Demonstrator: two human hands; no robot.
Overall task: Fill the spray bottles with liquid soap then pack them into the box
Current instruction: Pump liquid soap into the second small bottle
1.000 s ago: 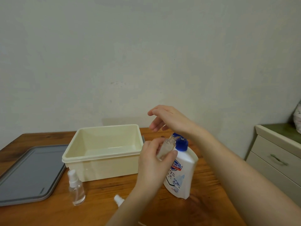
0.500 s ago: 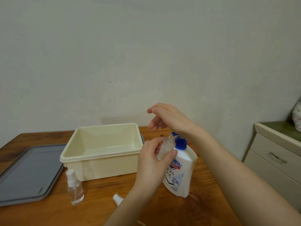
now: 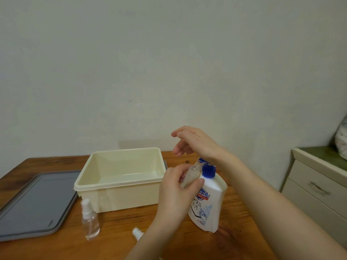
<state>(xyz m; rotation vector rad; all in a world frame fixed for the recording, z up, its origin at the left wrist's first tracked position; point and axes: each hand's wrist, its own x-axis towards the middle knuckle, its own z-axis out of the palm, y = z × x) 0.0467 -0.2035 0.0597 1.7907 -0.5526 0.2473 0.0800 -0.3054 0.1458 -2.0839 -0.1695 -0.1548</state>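
Ideally, with the left hand (image 3: 174, 192) gripping the tilted bottle (image 3: 190, 178) just right of centre, neck at the pump (image 3: 208, 170), the right hand (image 3: 195, 143), fingers loose above it, should press slowly so soap lands inside.

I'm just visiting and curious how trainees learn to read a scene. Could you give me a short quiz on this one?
1. True or false: the cream box holds no bottle yet.
2. The left hand holds the small clear bottle at: A the blue pump of the soap bottle; B the box; C the grey tray.
3. How many capped bottles stand on the table?
Key: 1 true; 2 A; 3 one.
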